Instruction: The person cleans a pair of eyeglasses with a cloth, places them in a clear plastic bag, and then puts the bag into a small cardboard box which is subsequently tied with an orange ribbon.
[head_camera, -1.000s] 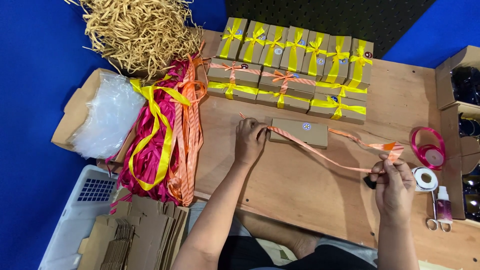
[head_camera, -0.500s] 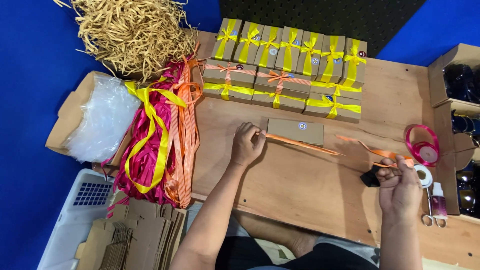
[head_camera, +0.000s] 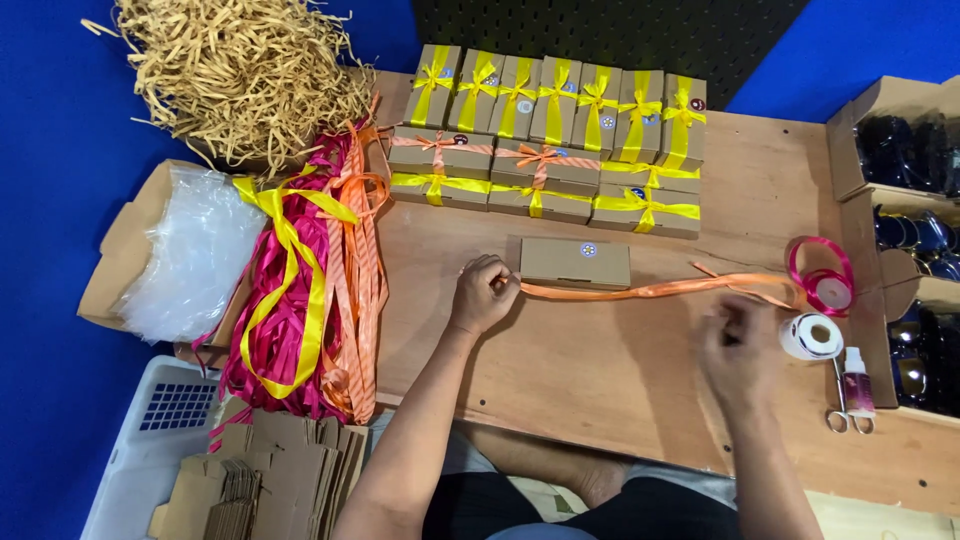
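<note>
— Where's the ribbon?
— I see the long orange satin ribbon (head_camera: 660, 289) on the wooden table (head_camera: 600, 370), just under the flat brown cardboard box (head_camera: 575, 263) with its small round sticker.
— Hands?
— Left hand (head_camera: 482, 296) pinches the ribbon's end; right hand (head_camera: 735, 345) is blurred, I cannot tell. Yellow-bowed boxes (head_camera: 560, 100) line the far edge.

Pkgs on table, head view:
Plain kraft box (head_camera: 575, 263) w/ round sticker (head_camera: 588, 249) at centre; ribboned kraft boxes (head_camera: 545, 135) stacked behind; flat cartons (head_camera: 270, 480) bottom-left.
</note>
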